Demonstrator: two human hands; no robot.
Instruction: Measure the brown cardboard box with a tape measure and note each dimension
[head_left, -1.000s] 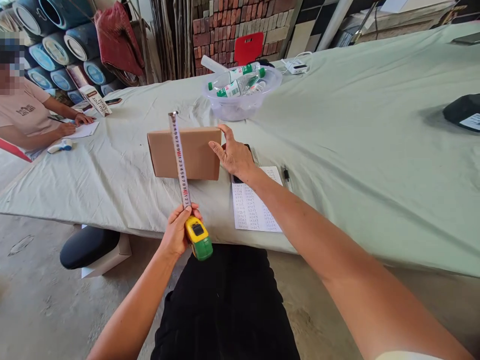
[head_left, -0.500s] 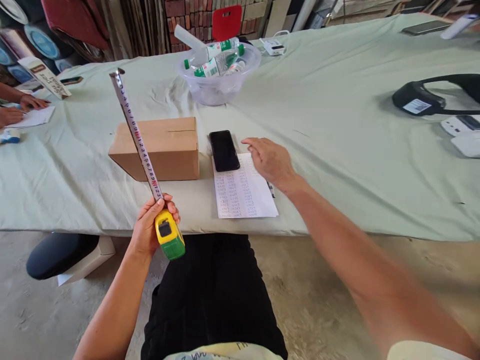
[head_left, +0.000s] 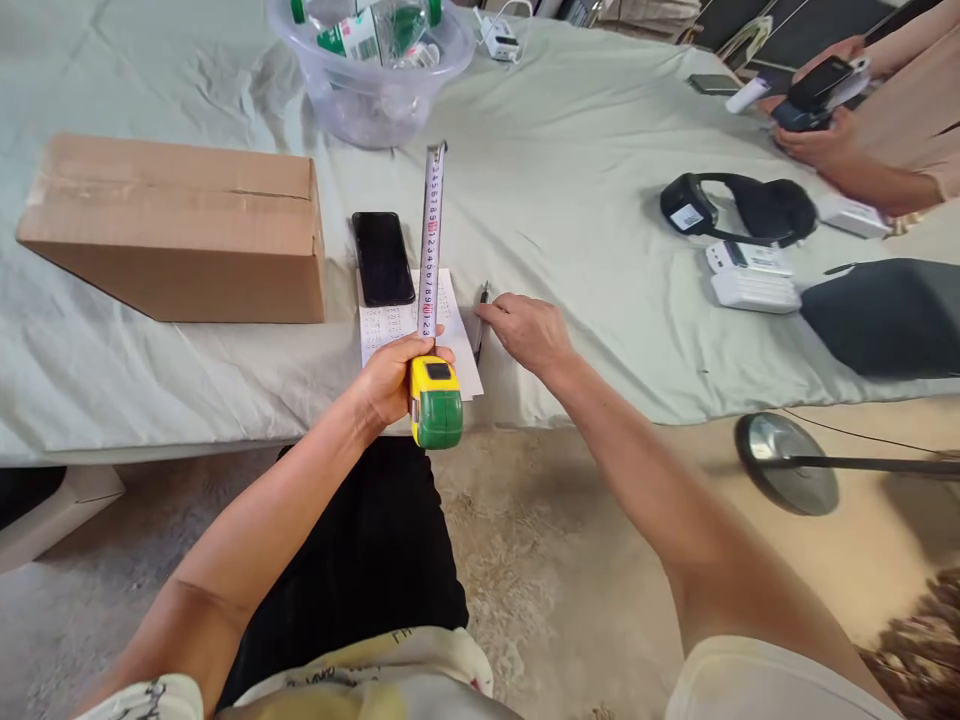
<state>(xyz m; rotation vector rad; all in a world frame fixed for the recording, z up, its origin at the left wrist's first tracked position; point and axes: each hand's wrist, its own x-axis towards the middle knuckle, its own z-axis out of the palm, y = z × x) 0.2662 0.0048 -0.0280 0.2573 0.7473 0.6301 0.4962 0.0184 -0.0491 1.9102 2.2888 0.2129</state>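
My left hand [head_left: 397, 375] is closed around a yellow and green tape measure [head_left: 436, 400]. Its metal blade [head_left: 430, 240] sticks out away from me, over the printed paper [head_left: 457, 345] and beside a black phone [head_left: 383, 258]. At the paper's right edge is a dark pen [head_left: 480, 340]. The fingers of my right hand [head_left: 529, 330] are drawn together with their tips on the pen; part of the grip is hidden. To the left of the phone sits a closed cardboard box [head_left: 240, 280].
Behind the phone stands a translucent basin [head_left: 360, 110] with plastic bottles. On the right lie a black headset [head_left: 765, 210], white devices [head_left: 754, 278] and a dark pouch [head_left: 885, 315]. Another person's hands [head_left: 825, 140] hold a black device there. A round metal stand base [head_left: 787, 465] is on the floor.
The view has turned right. My left hand has carried the extended tape measure from in front of the box to over the paper. My right hand has come down to the pen.
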